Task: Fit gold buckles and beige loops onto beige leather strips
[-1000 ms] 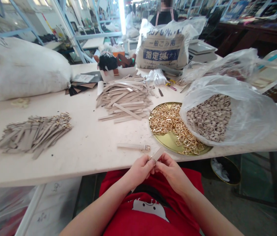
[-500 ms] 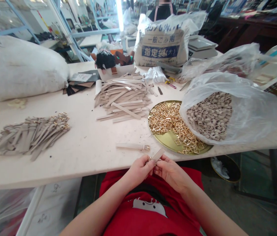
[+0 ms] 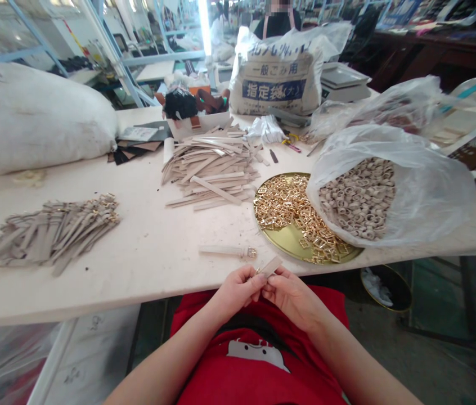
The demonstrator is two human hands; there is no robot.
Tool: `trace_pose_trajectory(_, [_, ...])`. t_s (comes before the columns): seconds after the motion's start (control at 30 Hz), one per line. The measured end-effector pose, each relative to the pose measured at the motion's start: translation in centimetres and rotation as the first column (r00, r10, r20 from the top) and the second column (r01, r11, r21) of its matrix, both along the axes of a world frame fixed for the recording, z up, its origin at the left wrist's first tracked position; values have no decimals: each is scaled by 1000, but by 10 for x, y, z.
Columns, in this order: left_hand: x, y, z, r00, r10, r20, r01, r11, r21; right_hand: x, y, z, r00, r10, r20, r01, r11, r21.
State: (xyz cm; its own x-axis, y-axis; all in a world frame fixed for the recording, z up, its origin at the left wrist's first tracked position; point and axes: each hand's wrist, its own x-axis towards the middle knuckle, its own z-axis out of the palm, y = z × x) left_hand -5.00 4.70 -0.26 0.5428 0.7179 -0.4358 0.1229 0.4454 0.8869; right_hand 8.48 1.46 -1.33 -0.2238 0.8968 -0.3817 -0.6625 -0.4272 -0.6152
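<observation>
Both of my hands meet over my lap, just off the table's front edge. A short beige strap [image 3: 270, 266] is pinched between them, with a bit of gold metal at its lower end. My left hand [image 3: 241, 287] closes on the buckle end, and my right hand [image 3: 289, 289] grips the strap from the other side; the fingertips partly hide it. On the table just beyond lies another strap [image 3: 221, 251] with a gold buckle [image 3: 251, 253]. To the right, a round gold tray [image 3: 289, 241] bears many small gold buckles [image 3: 282, 197].
Beige strips [image 3: 212, 163] are piled mid-table, and buckled straps [image 3: 56, 230] at the left. A plastic bag [image 3: 427, 191] of beige loops [image 3: 360, 197] overlaps the tray. Behind stand a printed sack [image 3: 278, 73] and a box [image 3: 200, 121]. A person [image 3: 280, 19] is in the background.
The camera view has shifted very slightly. My hands stay together on the strap, with only a small shift of the fingers.
</observation>
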Motion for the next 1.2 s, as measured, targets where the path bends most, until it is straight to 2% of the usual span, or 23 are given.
trace_pose_trajectory(0.2, [-3,-2,9,999,-34,-16,35,997,63,0,-3,4,996,-14,85,9,999,53])
trace_pose_trajectory(0.3, [-3,-1,11,994,-34,-100,53,978,201,2,-4,1,975,-38,219,18,996,93])
trace_pose_trajectory(0.43, [-4,-1,10,969,-19,-248,113,922,369,5,-2,-3,928,-53,369,2,991,137])
trace_pose_trajectory(0.6, [-3,0,8,933,9,-360,156,892,424,3,3,-2,953,-13,304,-26,992,125])
trace_pose_trajectory(0.73, [-3,1,7,950,2,-314,132,904,407,3,7,-2,973,53,225,-75,993,91])
trace_pose_trajectory(0.8, [-3,1,5,958,-13,-287,130,910,394,4,8,-4,961,77,267,-106,990,96])
trace_pose_trajectory(0.87, [-3,2,2,953,-6,-303,129,913,387,6,8,-6,896,22,444,-101,983,154])
trace_pose_trajectory(0.9, [-3,2,0,948,5,-319,127,912,390,6,7,-7,817,-50,574,-88,974,210])
trace_pose_trajectory(0.97, [-2,4,-3,937,34,-349,120,904,410,6,6,-8,576,-244,781,-97,928,361])
trace_pose_trajectory(1.0, [-2,4,-4,932,46,-359,118,899,423,6,6,-8,459,-332,824,-124,895,429])
trace_pose_trajectory(1.03, [-2,5,-4,930,55,-364,117,894,433,6,6,-8,373,-399,838,-154,864,480])
trace_pose_trajectory(1.07, [-3,6,-4,929,59,-365,116,891,439,6,6,-8,325,-436,839,-177,844,507])
trace_pose_trajectory(1.13, [-5,8,-5,932,53,-360,115,895,430,7,7,-6,324,-412,852,-186,855,484])
trace_pose_trajectory(1.2, [-6,10,-5,935,44,-351,109,908,404,8,7,-4,420,-290,860,-186,900,394])
